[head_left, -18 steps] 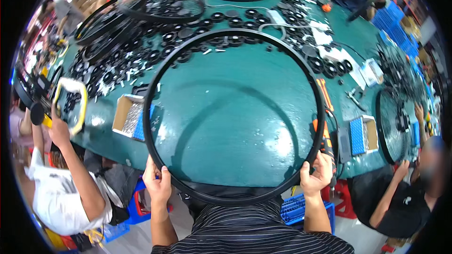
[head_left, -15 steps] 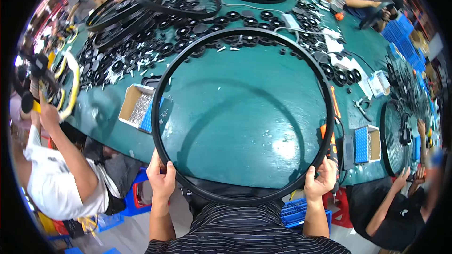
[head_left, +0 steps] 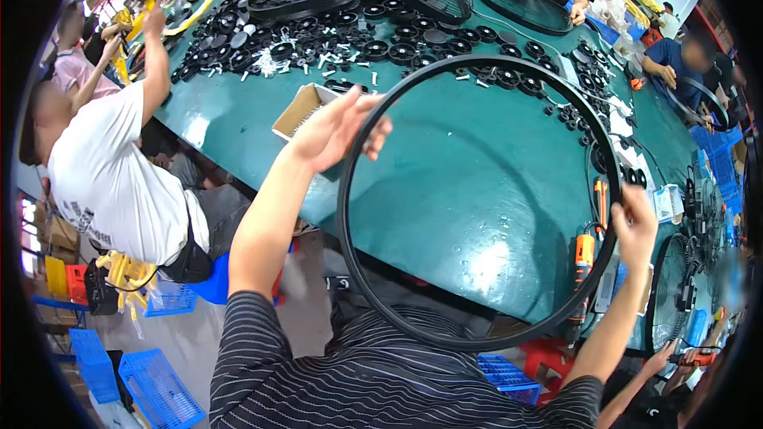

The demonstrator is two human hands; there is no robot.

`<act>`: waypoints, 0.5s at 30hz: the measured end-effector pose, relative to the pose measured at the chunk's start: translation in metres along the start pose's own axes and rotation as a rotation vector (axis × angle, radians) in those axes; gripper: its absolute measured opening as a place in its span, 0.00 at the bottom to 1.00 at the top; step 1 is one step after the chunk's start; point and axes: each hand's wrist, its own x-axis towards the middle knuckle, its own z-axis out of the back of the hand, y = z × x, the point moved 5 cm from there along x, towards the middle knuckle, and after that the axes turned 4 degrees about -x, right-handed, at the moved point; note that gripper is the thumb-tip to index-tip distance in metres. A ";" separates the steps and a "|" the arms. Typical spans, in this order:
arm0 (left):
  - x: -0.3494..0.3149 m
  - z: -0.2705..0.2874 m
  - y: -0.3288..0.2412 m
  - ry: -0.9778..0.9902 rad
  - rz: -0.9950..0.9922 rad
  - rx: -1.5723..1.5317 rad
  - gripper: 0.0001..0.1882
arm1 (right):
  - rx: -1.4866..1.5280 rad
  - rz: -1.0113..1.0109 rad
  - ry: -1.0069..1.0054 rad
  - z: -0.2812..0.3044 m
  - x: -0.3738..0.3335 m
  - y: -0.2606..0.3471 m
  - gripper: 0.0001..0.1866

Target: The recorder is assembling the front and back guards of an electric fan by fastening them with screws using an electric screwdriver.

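A large black hoop [head_left: 344, 218] is raised at a tilt over the near edge of the green table, partly in front of my striped shirt. My right hand [head_left: 635, 222] grips its right side, thumb and fingers closed about the rim. At the upper left of the hoop is my left hand [head_left: 338, 131], fingers stretched and thumb apart. Some of its fingers reach past the rim and show inside the hoop; whether they press on it is unclear. Behind the left hand stands an open cardboard box [head_left: 296, 110] of small metal pieces, partly covered.
An orange power screwdriver [head_left: 584, 253] lies by the hoop's right side. Round black parts [head_left: 401, 53] and white pieces crowd the far table, below stacked black fan guards [head_left: 310, 1]. A co-worker in a white shirt [head_left: 119, 179] sits at left, with blue crates [head_left: 159, 389] on the floor.
My left hand has come off the hoop's lower left and moved up to its upper left, fingers opened. My right hand has risen along the rim. The view has turned left.
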 end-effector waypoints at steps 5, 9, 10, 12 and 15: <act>0.051 -0.040 -0.018 0.115 0.056 0.173 0.18 | -0.167 0.010 -0.108 -0.020 0.055 0.038 0.17; 0.032 -0.019 -0.004 -0.143 -0.034 -0.098 0.15 | -0.123 -0.011 -0.331 -0.022 -0.013 0.103 0.08; 0.027 -0.013 0.006 -0.193 -0.023 -0.103 0.15 | 0.123 -0.039 -0.249 -0.034 -0.038 0.116 0.05; 0.014 0.004 0.032 -0.462 -0.171 -0.285 0.13 | 0.541 -0.153 0.172 -0.063 -0.084 0.138 0.09; 0.000 0.004 0.071 -0.625 -0.327 -0.317 0.14 | 0.983 -0.714 0.571 -0.116 -0.145 0.139 0.15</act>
